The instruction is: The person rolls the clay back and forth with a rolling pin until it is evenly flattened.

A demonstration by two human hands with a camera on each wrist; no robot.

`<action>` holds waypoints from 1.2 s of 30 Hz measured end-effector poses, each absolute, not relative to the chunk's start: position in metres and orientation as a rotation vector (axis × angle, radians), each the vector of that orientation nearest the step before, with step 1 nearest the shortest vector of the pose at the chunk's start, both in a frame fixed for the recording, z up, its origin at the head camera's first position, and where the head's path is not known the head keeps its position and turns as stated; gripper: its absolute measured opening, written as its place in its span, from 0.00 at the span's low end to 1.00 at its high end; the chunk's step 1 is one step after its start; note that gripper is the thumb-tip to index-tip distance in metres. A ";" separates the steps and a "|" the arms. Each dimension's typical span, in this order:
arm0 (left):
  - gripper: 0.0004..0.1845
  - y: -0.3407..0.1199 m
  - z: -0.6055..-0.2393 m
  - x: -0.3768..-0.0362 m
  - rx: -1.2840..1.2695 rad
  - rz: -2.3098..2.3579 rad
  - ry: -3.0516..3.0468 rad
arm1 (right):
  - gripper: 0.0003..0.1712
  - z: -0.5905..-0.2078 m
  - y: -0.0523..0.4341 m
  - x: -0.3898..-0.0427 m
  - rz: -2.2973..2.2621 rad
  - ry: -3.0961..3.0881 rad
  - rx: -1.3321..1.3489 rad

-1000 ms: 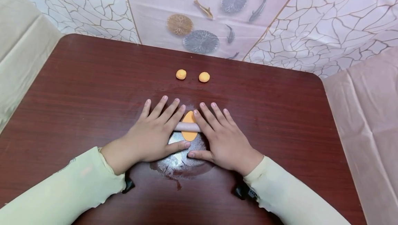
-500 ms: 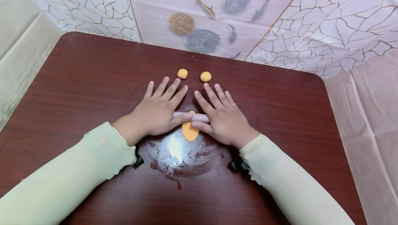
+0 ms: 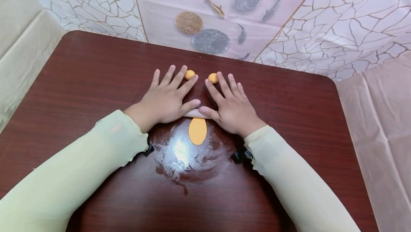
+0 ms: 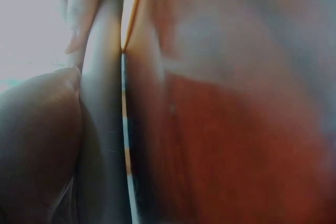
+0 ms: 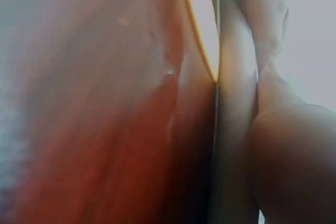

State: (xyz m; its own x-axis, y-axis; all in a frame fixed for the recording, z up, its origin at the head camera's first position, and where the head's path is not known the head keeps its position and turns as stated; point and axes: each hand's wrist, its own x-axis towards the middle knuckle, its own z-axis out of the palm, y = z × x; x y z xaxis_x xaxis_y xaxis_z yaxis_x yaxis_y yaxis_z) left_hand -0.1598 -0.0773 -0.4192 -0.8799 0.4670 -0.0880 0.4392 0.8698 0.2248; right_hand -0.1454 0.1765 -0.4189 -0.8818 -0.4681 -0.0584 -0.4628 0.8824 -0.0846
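Lying flat on the table (image 3: 106, 68): one oval of yellow dough (image 3: 197, 131), most of its length bare; at the oval's far end, one pale rod (image 3: 193, 114), moved there from mid-oval within the last second, so the outward rolling stroke is likely near its limit; either side of that end, left hand (image 3: 165, 100) and right hand (image 3: 232, 109) on the rod, fingers straight and spread, curled round nothing; beyond the oval, two yellow balls (image 3: 189, 74), now close to both hands, unflattened.
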 end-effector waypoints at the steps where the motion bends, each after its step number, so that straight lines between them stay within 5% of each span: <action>1: 0.44 -0.077 -0.419 -0.162 0.706 0.293 2.906 | 0.50 -0.418 0.176 -0.147 -0.108 2.970 -0.724; 14: 0.42 -0.078 -0.413 -0.184 0.755 0.335 2.978 | 0.49 -0.413 0.172 -0.170 -0.082 2.976 -0.628; 21: 0.14 -0.082 -0.401 -0.177 1.036 0.624 2.938 | 0.50 -0.410 0.173 -0.179 -0.049 2.966 -0.610; 25: 0.12 -0.086 -0.399 -0.167 1.059 0.615 2.863 | 0.49 -0.408 0.173 -0.180 -0.014 2.958 -0.632; 31: 0.09 -0.089 -0.406 -0.164 1.142 0.624 2.860 | 0.43 -0.395 0.166 -0.165 -0.045 3.016 -0.876; 36: 0.08 -0.091 -0.409 -0.162 1.187 0.609 2.859 | 0.28 -0.383 0.159 -0.127 -0.262 3.015 -1.237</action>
